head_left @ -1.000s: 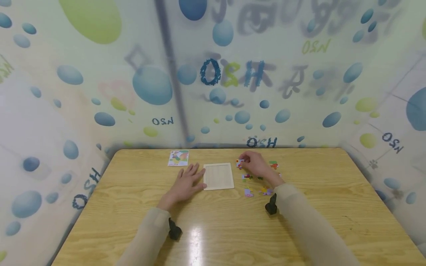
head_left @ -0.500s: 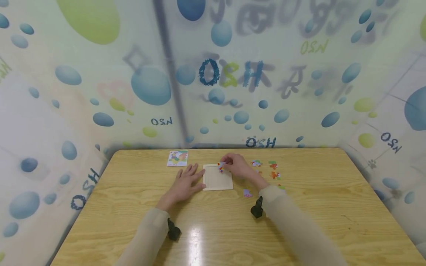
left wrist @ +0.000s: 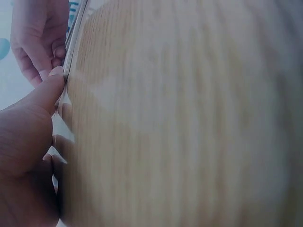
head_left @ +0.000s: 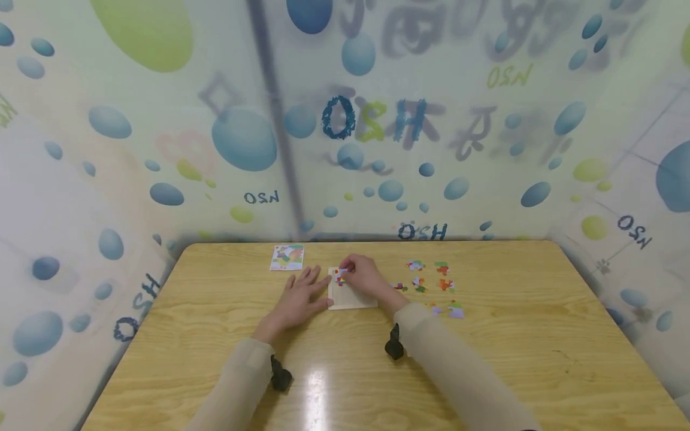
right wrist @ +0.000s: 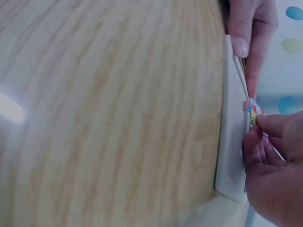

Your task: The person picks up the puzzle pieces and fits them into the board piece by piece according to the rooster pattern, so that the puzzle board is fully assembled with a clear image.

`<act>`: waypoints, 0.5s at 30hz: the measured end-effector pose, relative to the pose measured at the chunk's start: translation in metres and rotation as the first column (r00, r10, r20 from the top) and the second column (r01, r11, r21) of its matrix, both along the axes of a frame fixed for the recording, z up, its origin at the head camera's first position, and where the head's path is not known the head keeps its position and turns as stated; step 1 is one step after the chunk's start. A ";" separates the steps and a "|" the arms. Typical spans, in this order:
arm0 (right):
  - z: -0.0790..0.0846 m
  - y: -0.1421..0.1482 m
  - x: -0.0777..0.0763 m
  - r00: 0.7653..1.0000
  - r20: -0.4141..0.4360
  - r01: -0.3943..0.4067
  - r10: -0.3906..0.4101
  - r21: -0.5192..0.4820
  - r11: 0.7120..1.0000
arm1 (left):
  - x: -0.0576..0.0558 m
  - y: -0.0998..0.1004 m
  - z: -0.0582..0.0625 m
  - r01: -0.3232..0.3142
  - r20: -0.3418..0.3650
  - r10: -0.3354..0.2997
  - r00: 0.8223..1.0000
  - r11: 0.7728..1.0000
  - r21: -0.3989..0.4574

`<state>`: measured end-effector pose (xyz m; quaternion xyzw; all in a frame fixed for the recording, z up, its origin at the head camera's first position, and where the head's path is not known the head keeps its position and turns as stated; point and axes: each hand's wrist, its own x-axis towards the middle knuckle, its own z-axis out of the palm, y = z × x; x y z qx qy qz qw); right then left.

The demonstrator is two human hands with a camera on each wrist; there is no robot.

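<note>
My right hand (head_left: 366, 278) pinches a colourful jigsaw piece (head_left: 339, 276) between thumb and fingers, over the upper left corner of a shallow square wooden tray (head_left: 353, 299). In the right wrist view the jigsaw piece (right wrist: 254, 113) stands tilted at the tray (right wrist: 232, 142). My left hand (head_left: 297, 299) lies spread on the table, its thumb and forefinger touching the left edge of the tray. The thumb also shows at the tray's rim in the left wrist view, where the left hand (left wrist: 28, 142) fills the left side. Part of the tray is hidden behind my right hand.
Several loose jigsaw pieces (head_left: 419, 285) lie on the wooden table (head_left: 512, 335) right of the tray, some partly behind my right arm. A printed picture card (head_left: 287, 257) rests to the upper left. A patterned wall (head_left: 345, 179) rises behind the table.
My right hand has carried the jigsaw piece leftward from the loose pieces, across the tray's top edge to its upper left corner. My left hand stays at the tray's left edge.
</note>
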<state>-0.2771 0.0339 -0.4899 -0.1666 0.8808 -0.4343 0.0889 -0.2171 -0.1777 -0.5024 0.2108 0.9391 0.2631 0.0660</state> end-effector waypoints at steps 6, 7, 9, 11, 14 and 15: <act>-0.002 -0.007 0.001 0.998 -0.056 -0.018 0.022 0.080 0.997 | 0.001 0.000 0.001 -0.001 -0.002 0.001 1.000 1.000 0.006; -0.002 -0.008 0.002 0.997 -0.065 -0.025 0.032 0.098 0.995 | 0.001 0.000 0.002 -0.001 -0.002 0.001 1.000 1.000 0.008; -0.003 -0.009 0.003 0.996 -0.075 -0.037 0.047 0.128 0.991 | 0.001 0.000 0.001 -0.001 -0.003 0.001 1.000 1.000 0.012; -0.004 -0.009 0.004 0.995 -0.082 -0.037 0.048 0.138 0.990 | 0.000 -0.001 0.000 0.001 -0.006 -0.001 1.000 1.000 0.012; -0.006 -0.008 0.005 0.996 -0.083 -0.028 0.039 0.123 0.992 | -0.001 -0.002 -0.003 0.004 -0.008 -0.004 1.000 1.000 0.015; -0.006 -0.008 0.006 0.996 -0.084 -0.025 0.034 0.114 0.993 | -0.001 -0.002 -0.004 0.005 -0.008 -0.004 1.000 1.000 0.016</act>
